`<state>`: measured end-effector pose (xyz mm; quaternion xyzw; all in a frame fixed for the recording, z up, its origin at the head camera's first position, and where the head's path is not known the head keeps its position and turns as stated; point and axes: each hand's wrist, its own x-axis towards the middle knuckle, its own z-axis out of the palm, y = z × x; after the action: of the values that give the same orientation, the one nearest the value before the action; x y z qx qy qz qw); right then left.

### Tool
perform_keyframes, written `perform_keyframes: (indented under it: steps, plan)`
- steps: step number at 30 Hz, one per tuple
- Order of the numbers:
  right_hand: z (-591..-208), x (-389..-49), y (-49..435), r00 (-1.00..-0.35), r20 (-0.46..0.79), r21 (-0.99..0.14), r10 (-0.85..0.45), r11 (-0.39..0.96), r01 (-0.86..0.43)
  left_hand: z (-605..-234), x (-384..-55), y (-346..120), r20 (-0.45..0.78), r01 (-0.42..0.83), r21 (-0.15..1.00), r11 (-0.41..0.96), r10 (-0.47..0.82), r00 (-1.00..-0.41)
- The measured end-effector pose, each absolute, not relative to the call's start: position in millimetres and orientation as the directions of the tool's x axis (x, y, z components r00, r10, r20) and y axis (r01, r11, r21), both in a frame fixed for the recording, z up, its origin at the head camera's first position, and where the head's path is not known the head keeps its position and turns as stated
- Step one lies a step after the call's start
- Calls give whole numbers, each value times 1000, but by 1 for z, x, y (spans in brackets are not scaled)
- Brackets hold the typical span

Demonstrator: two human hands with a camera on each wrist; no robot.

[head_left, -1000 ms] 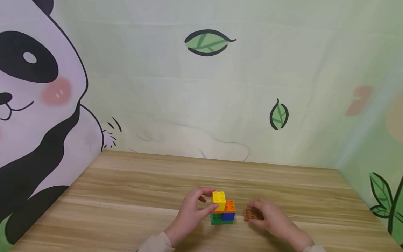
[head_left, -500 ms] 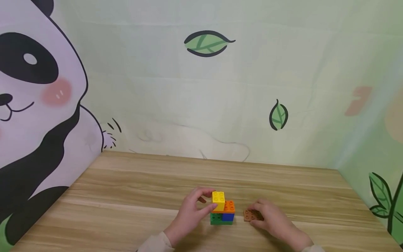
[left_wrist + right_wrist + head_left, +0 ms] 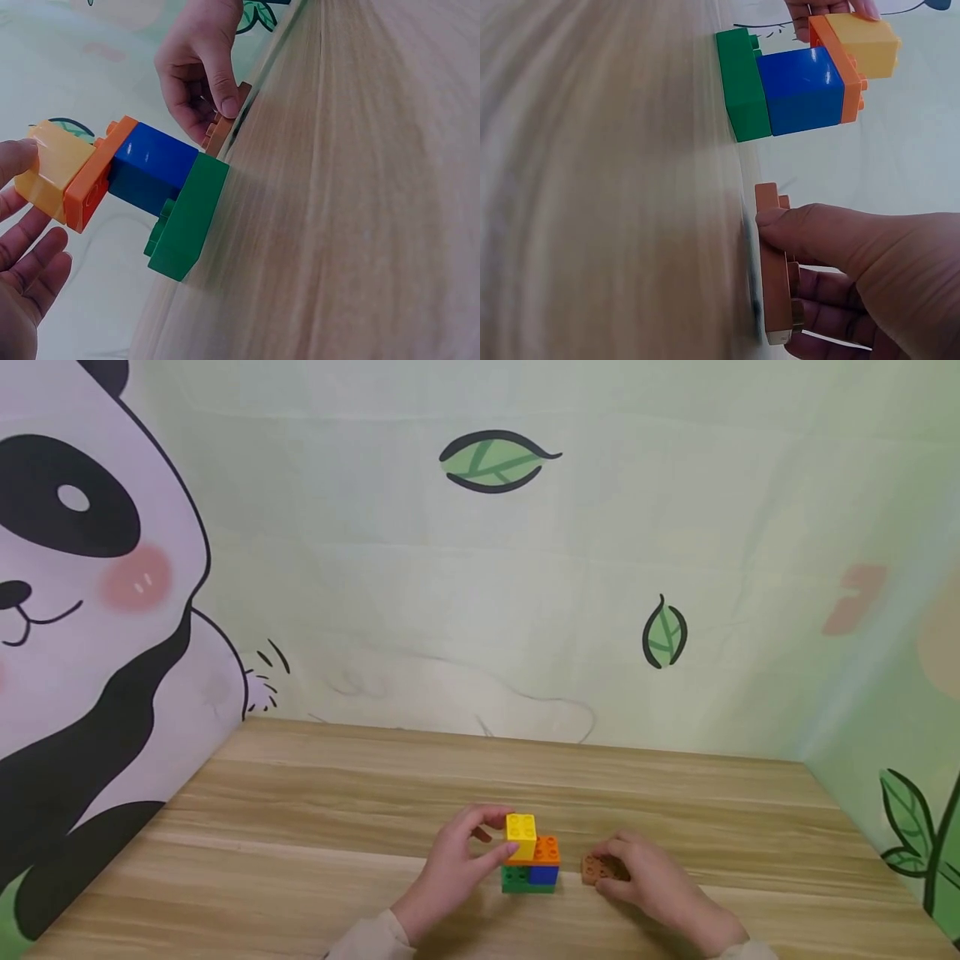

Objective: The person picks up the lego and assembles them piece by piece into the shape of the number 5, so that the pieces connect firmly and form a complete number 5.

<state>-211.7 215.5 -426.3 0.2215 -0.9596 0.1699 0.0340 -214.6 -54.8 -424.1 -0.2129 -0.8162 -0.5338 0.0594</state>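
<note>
My left hand [image 3: 461, 856] pinches the yellow brick [image 3: 521, 837] between thumb and fingers. That brick tops a small stack on the wooden table: below it a thin orange brick [image 3: 97, 176], then a blue brick [image 3: 154, 166], with a long green brick [image 3: 187, 217] at the bottom. Studs at one end of the green brick are uncovered. To the right of the stack, my right hand [image 3: 652, 877] grips a flat brown brick [image 3: 774, 262] by its edges, studs facing up. Whether the brown brick touches the table or sits just above it, I cannot tell. The two hands stand apart.
The wooden table [image 3: 337, 793] runs back to a pale green cloth wall [image 3: 375, 568] printed with leaves. A large printed panda [image 3: 75, 610] covers the left side, and another printed wall [image 3: 900, 710] borders the table on the right.
</note>
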Motion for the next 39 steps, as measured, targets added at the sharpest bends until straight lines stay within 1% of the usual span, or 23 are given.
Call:
perform_keyframes:
  steps: [13,18,25,35,39]
  plan:
    - [-420,-212,216,-910,159,-340,-382,844,-414,-424,-214,-55,321,410,849,333,291,-901]
    - [-415,-212,217,-898,193,-342,-396,830,-440,-425,-215,-55,324,414,843,343,291,-900]
    - [-412,-211,220,-869,267,-317,-417,813,-488,-424,-215,-54,317,408,841,354,288,-904]
    - [-407,-211,220,-860,307,-332,-408,801,-499,-423,-214,-55,310,401,843,359,285,-907]
    - [-403,-210,219,-863,301,-355,-405,793,-496,-423,-215,-55,313,404,841,360,286,-906]
